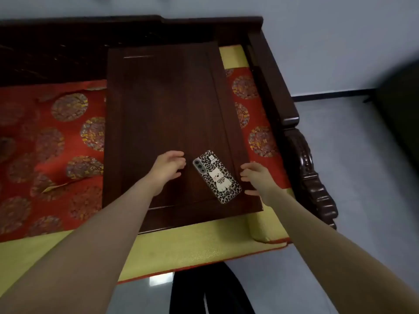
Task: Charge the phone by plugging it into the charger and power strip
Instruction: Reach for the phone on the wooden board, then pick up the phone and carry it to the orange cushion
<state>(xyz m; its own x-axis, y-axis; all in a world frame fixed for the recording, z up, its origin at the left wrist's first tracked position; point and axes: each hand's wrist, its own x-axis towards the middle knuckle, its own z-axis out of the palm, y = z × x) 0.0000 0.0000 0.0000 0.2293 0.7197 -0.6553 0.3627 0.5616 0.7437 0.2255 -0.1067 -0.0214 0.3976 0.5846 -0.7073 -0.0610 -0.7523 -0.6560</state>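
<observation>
Phone (217, 176): face down in a leopard-print case, near the desk's (163, 105) front right corner.
Hands: left hand (168, 167) and right hand (256, 177) flank it, both open and empty.
Handling: probably light, rigid, slick; pinch the long edges.

One head-worn view, looking forward and steeply down from above the near edge of the dark wooden desk (167, 114). It sits close: both forearms run up from the bottom corners, wide-angle bending the edges, with the red cushion (52, 137) left and grey floor (353, 168) right.
</observation>
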